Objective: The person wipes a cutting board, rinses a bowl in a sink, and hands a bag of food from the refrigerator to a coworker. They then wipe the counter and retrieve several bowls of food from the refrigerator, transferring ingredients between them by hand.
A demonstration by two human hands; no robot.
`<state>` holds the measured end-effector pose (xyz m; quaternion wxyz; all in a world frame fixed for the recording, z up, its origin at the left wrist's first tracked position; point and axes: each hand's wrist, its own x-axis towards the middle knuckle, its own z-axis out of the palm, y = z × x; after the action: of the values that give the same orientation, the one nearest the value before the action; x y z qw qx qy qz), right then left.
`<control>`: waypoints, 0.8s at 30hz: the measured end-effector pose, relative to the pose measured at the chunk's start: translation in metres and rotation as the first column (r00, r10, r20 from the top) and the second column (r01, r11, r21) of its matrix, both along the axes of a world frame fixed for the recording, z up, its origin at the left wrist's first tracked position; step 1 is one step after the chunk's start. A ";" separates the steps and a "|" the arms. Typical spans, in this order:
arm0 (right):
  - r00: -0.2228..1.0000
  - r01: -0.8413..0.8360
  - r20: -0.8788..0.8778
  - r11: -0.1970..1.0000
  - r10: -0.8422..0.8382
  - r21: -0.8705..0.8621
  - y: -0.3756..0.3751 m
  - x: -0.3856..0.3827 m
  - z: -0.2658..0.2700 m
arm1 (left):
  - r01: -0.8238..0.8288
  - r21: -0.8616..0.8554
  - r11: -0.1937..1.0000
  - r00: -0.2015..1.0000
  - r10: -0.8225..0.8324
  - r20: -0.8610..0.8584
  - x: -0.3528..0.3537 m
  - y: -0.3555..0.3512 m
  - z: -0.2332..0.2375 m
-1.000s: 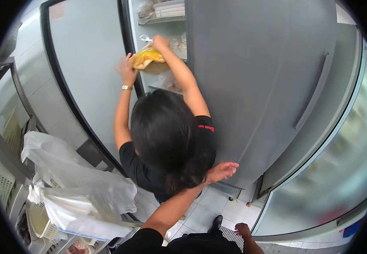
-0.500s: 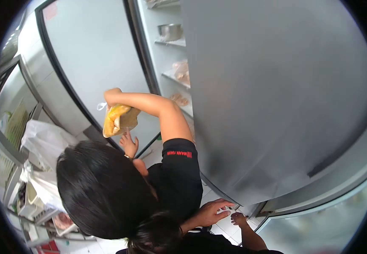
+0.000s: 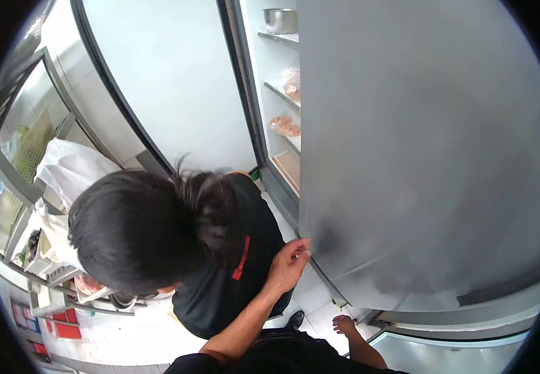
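A large grey refrigerator door (image 3: 419, 156) stands open in front of me on the right. My left hand (image 3: 289, 267) is at its left edge, with bent fingers closed on that edge. Lower down, my right hand (image 3: 344, 325) hangs near the door's bottom corner, its fingers loosely curled and nothing visible in them. Close on my left, a co-worker (image 3: 151, 230) in a black shirt bends forward, head turned to the left. The co-worker's hands are hidden.
Between the doors, the shelves hold a metal pot (image 3: 280, 21) and bagged food (image 3: 284, 126). A second door (image 3: 170, 75) stands at the left. Racks with a white plastic bag (image 3: 73, 165) and baskets line the far left. A red box (image 3: 65, 324) sits low there.
The co-worker has turned left, and the bag of yellowish food they held has gone from view. My left hand has moved up and its fingers have closed at the door edge.
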<state>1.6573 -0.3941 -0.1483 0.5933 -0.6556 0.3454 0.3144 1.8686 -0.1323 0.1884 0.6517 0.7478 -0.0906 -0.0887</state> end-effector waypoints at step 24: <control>0.939 -0.306 0.121 0.943 0.322 -0.130 -0.003 0.103 0.077 | -0.574 -0.626 0.527 0.794 0.545 -0.270 0.109 0.048 -0.008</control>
<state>1.7599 -0.3968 -0.0712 0.5214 -0.7543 0.2104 0.3389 1.9774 -0.0842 0.1801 0.8731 0.4421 0.1411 0.1492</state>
